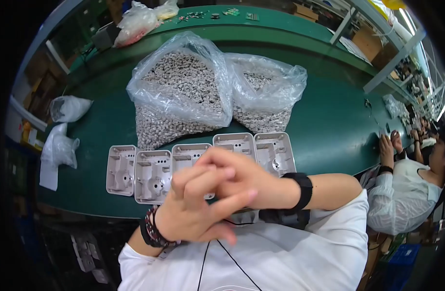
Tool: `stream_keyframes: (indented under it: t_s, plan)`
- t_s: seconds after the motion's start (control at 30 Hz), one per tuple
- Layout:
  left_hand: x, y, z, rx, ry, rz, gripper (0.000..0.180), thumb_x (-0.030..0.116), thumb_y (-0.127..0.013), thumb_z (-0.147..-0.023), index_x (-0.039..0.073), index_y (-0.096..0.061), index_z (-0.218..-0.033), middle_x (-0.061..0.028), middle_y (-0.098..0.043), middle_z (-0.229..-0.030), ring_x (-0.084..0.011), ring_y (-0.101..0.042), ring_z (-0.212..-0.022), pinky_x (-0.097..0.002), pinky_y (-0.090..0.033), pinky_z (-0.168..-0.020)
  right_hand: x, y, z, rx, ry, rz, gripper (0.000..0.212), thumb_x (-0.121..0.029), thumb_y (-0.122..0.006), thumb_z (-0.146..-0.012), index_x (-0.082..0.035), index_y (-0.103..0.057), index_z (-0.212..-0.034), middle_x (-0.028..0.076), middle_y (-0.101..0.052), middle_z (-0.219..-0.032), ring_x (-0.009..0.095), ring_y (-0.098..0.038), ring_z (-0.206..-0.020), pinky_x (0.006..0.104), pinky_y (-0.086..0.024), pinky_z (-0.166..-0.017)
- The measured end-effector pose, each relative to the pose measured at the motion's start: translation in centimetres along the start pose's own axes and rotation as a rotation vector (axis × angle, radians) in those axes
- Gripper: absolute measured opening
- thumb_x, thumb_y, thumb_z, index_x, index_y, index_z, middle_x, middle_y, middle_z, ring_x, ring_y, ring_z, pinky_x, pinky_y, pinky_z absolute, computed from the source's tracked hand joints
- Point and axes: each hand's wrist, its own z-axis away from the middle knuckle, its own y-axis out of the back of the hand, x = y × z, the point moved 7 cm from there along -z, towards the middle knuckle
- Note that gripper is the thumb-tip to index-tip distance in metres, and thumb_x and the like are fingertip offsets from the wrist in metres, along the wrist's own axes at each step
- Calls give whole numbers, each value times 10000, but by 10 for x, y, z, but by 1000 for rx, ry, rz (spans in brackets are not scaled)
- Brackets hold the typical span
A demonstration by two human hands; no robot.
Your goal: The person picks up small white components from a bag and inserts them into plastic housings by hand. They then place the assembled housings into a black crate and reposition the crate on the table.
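My left hand (196, 208), with a dark band and beads at its wrist, is raised before my chest. Its thumb and two fingers stretch apart to the right; the others bend. Across its fingertips, my right hand (254, 177), with a black wristband, closes its fingers round the left hand's fingers. I see no object between them. Just beyond, light grey plastic housings stand in a row, open side up: a left one (120, 177), another beside it (152, 186), a rightmost one (276, 150) and others partly covered by my hands.
Behind the housings stand two clear plastic bags of small grey parts, a large one (179, 97) and a smaller one (266, 97). Crumpled plastic bags (62, 145) lie left on the green table (324, 131). A co-worker (407, 189) sits at right. A raised shelf (271, 24) runs along the back.
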Motion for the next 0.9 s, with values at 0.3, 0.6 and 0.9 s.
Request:
stream_keyframes:
  t_s: [0.3, 0.6, 0.9]
  plan:
    - [-158, -5, -73, -54, 340, -248, 248, 233, -575, -845, 27, -591, -983, -166, -593, -960, -321, -570, -913, -412, -456, -777, -87, 194, -5, 738, 444, 1058, 185, -20, -595, -828, -15, -572, -1012, 59, -603, -894, 126, -595, -791, 226, -467, -689]
    - [-241, -79, -70, -477, 338, -651, 412, 288, -603, -820, 56, -495, -1142, -229, -472, -1108, -402, -518, -982, -437, -447, -817, -60, 252, 67, 753, 108, 1265, 220, -99, -609, -836, -36, -598, -1047, 94, -567, -1036, 192, -576, -912, 270, -456, -780]
    - [-250, -69, -92, -491, 391, -492, 326, 370, -581, -839, 101, -556, -1021, -137, -560, -970, -346, -586, -823, -419, -486, -680, 32, 338, 204, 1394, 58, 789, 159, -140, -546, -912, -20, -629, -976, 20, -610, -860, 100, -550, -758, 222, -438, -711]
